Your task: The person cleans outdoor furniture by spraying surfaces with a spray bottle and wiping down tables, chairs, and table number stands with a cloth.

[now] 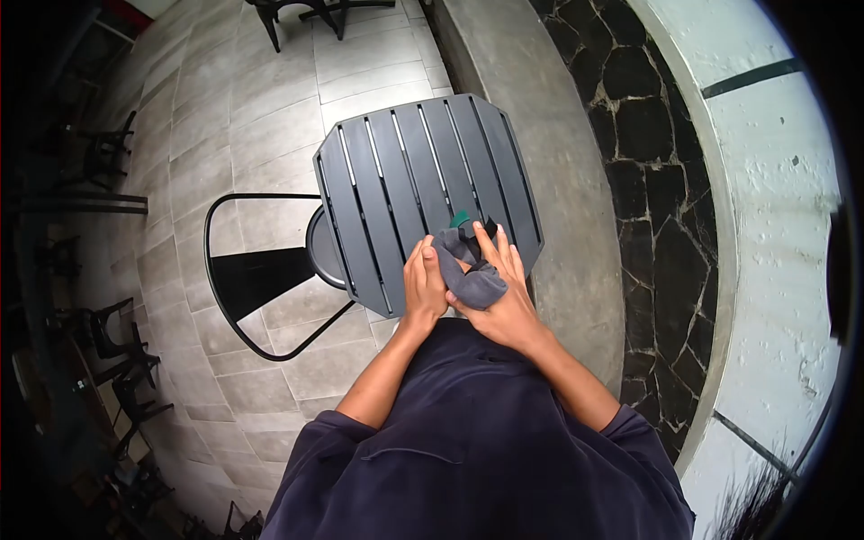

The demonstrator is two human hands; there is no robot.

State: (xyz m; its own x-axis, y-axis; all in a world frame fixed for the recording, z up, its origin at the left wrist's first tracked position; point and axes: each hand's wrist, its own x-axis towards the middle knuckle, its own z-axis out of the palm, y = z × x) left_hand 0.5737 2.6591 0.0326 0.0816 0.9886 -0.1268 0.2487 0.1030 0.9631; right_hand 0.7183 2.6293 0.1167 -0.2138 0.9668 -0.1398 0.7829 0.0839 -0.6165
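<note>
A bunched, soft grey cloth point(477, 286) lies in my right hand point(515, 310), folded into a loose loop. The right fingers reach forward past the cloth and partly around it. On its left side my left hand point(425, 286) is held close against the fabric, fingers stretched forward and near together; whether it grips any of the cloth I cannot tell. Just beyond the fingertips are a small green piece point(460, 219) and a black piece point(490, 229); whether they belong to the cloth is unclear. Both hands are over the near edge of a grey slatted table point(387, 171).
A black metal-framed chair point(261, 270) stands left of the table, its round seat partly under the tabletop. To the right run a concrete ledge point(567, 198), dark stone paving and a white wall point(774, 225). More dark chairs point(130, 378) stand at far left.
</note>
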